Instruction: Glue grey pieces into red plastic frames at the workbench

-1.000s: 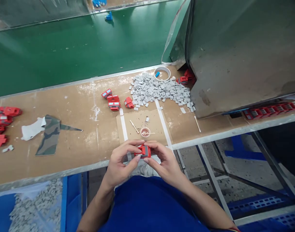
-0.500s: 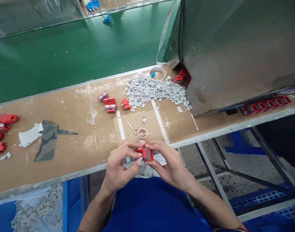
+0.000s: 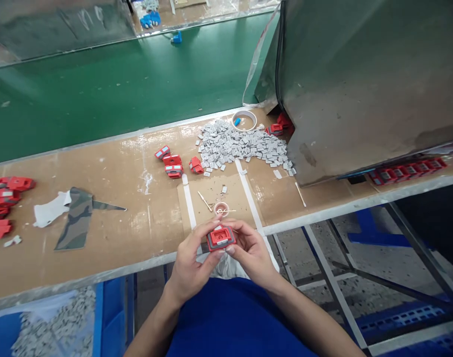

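Note:
Between my two hands is a small red and grey plastic part (image 3: 221, 238), with its recessed face turned up toward me. My left hand (image 3: 197, 255) grips its left end with thumb and fingers. On the opposite end, my right hand (image 3: 254, 253) closes round it, thumb at the near edge. The part is held just over the table's front edge. Right behind it stands a small round cup (image 3: 221, 209) with a thin stick lying across it. A cotton swab (image 3: 204, 201) and a single grey tile (image 3: 224, 189) lie close to the cup.
Farther back spreads a heap of small grey tiles (image 3: 245, 144) beside a tape roll (image 3: 244, 120). Several red parts (image 3: 173, 166) sit left of the heap, others at far left (image 3: 5, 196). A camouflage cloth piece (image 3: 76, 218) lies left. A large metal housing (image 3: 360, 89) blocks the right.
The red part has been turned in my hands, so its recessed face now shows instead of a grey-banded side. My fingers have shifted round it. The view has tilted slightly.

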The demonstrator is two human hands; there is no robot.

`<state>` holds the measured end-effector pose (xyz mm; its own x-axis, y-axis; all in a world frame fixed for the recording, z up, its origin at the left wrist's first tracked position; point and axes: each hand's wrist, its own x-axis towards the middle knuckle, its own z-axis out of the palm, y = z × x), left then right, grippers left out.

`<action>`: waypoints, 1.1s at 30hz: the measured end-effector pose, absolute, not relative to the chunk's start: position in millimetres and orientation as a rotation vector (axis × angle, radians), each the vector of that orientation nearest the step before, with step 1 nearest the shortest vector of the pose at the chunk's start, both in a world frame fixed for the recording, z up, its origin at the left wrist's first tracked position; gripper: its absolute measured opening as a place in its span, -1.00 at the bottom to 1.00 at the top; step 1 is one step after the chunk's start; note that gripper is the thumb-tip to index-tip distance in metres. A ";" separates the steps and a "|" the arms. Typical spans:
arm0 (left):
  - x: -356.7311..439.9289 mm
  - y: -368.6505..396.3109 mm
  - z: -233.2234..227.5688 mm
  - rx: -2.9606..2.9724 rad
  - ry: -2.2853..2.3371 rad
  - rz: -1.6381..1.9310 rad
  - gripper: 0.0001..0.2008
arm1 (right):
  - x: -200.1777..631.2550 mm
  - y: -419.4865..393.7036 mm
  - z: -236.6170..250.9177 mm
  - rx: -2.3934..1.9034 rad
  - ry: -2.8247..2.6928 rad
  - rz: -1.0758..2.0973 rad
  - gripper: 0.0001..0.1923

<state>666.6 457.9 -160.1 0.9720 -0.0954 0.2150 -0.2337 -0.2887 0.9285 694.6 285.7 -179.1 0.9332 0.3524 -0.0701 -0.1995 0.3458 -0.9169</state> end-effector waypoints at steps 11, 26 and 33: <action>678.2 472.2 -152.6 2.114 -0.535 0.232 -0.52 | 714.0 259.9 -150.2 -1.722 -0.665 0.137 -0.94; 736.5 509.7 -151.7 2.328 -0.628 0.247 -0.44 | 690.5 192.2 -156.8 -1.889 -0.300 -0.080 -0.85; 825.0 570.4 -189.9 2.678 -0.251 0.399 -0.36 | 744.7 31.7 -186.2 -2.391 0.393 -0.762 -0.86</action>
